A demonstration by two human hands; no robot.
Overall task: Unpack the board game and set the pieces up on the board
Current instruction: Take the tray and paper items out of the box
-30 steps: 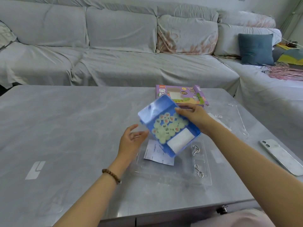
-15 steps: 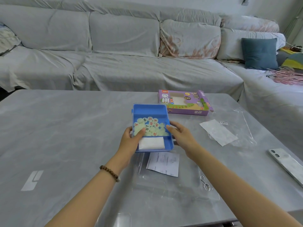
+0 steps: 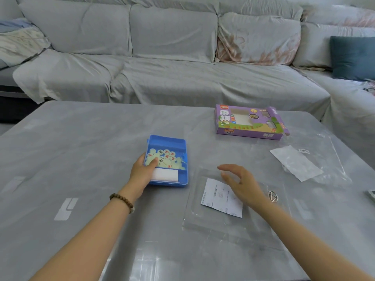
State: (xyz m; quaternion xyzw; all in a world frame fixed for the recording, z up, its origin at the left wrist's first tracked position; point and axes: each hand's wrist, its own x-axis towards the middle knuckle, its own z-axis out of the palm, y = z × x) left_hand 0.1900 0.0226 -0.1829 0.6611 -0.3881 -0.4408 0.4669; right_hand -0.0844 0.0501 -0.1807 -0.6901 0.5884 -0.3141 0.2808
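A blue plastic tray lies flat on the grey table. Inside it sit several pale green round chess pieces with red and black characters and a folded white sheet. My left hand grips the tray's left edge, thumb over the pieces. My right hand hovers open to the right of the tray, above a clear plastic sleeve with a printed paper slip in it. The purple game box lies at the back right.
A white sheet in a clear bag lies at the right. A small metal ring rests by my right wrist. A phone's corner shows at the right edge. A grey sofa runs behind the table.
The tray went from tilted in both hands to flat on the table, farther left. My right hand let go and drew back to the right; my left hand still holds the tray.
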